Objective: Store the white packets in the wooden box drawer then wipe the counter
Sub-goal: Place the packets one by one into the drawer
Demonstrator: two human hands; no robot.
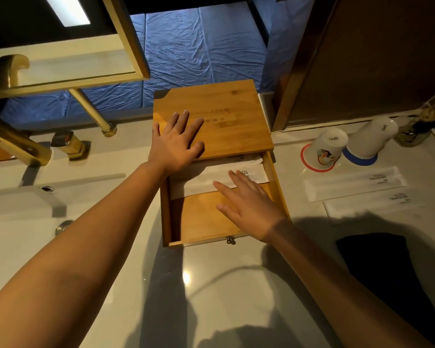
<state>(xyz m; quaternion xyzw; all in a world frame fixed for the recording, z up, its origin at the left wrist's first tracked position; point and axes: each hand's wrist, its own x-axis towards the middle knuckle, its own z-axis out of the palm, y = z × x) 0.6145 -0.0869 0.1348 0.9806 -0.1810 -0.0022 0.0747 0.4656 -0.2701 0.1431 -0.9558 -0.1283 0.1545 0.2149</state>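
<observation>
- The wooden box (pixel 212 116) carries faint markings on its top, one line of letters and a shorter line below it; neither is legible.
- In the open drawer (pixel 201 217) just in front of the box, the white packet (pixel 239 175) shows dark print at its right end, partly covered by fingers; "TEETH" seems to be part of it.
- Right of the box, the upturned paper cup (pixel 323 153) with a red rim reads "PFI" on its base, beside a small round mark.
- In front of that cup, two white packets on the counter, the nearer-to-cup one (pixel 354 183) and the one below it (pixel 377 203), each bear upside-down print that looks like "BRUSHING TEETH", with a smaller unreadable line.
</observation>
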